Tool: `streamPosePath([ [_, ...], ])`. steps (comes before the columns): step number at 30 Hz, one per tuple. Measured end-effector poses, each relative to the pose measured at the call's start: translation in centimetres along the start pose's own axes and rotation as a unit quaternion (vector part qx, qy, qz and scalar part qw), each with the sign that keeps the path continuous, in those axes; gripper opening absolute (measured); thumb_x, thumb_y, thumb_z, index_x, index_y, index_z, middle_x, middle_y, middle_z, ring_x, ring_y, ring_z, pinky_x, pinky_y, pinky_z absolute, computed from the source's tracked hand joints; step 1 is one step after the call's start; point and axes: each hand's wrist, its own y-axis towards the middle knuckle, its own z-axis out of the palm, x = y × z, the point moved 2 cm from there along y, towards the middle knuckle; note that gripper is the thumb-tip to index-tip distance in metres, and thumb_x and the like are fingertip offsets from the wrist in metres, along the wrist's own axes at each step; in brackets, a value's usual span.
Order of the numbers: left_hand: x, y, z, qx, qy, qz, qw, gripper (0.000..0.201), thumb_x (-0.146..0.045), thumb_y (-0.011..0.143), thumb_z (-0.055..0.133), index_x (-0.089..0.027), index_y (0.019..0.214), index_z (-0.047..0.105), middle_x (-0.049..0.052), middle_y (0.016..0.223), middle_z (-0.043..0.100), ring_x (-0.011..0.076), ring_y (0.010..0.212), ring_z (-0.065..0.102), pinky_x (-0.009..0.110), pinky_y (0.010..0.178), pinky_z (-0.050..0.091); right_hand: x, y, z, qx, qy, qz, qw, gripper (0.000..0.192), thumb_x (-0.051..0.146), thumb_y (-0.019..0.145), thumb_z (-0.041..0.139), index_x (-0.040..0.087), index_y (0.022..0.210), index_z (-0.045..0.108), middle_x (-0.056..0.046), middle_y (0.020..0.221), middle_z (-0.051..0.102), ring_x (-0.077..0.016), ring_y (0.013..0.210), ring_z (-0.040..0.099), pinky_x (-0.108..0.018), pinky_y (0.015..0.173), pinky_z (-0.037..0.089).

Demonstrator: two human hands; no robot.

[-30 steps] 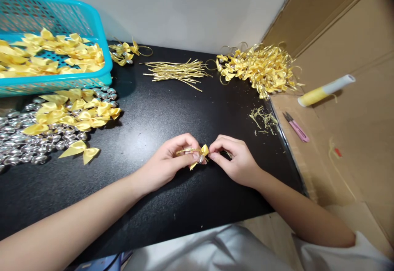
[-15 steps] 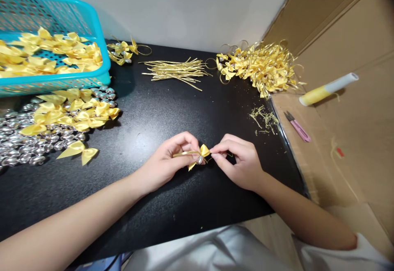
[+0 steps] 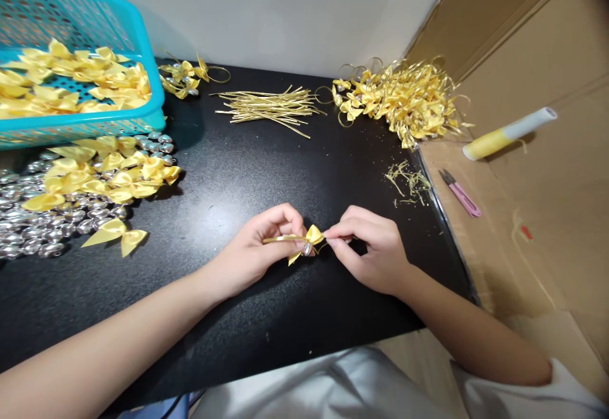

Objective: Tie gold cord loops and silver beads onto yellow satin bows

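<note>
Near the front middle of the black table, my left hand is closed on a yellow ribbon bow that has a silver bead against it. A gold cord sticks out to the left across those fingers. My right hand is just right of the bow, thumb and forefinger pinched on a thin strand beside it. Its other fingers are curled. Exactly how the strand runs round the bow is hidden by the fingertips.
Loose bows lie over silver beads at left, before a turquoise basket of bows. Gold cords and finished bow loops lie at the back. Thread scraps, pink snips and a tube are at right.
The hands and the bow stay in nearly the same pose, the right fingertips still pinching beside the bow. The whole view has shifted slightly.
</note>
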Motion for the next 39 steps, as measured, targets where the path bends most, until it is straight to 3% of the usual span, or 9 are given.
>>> streamPosePath([
  [22, -0.36, -0.03, 0.05, -0.006, 0.063, -0.021, 0.998, 0.012, -0.01, 0.08, 0.063, -0.016, 0.075, 0.054, -0.003, 0.068, 0.064, 0.0061, 0.061, 0.051, 0.017, 0.056, 0.037, 0.26, -0.23, -0.01, 0.036, -0.045, -0.019, 0.998, 0.021, 0.004, 0.083, 0.052, 0.02, 0.081, 0.065, -0.001, 0.07, 0.06, -0.0128, 0.066, 0.055, -0.025, 0.059, 0.047],
  [39, -0.17, -0.03, 0.2, -0.008, 0.029, -0.027, 0.999, 0.022, -0.016, 0.081, 0.071, -0.017, 0.08, 0.049, -0.004, 0.073, 0.065, 0.0059, 0.063, 0.055, 0.016, 0.059, 0.042, 0.53, -0.13, 0.24, 0.018, -0.045, -0.009, 0.999, 0.017, 0.003, 0.082, 0.056, 0.016, 0.079, 0.065, 0.0, 0.068, 0.058, -0.0107, 0.064, 0.053, -0.023, 0.059, 0.045],
])
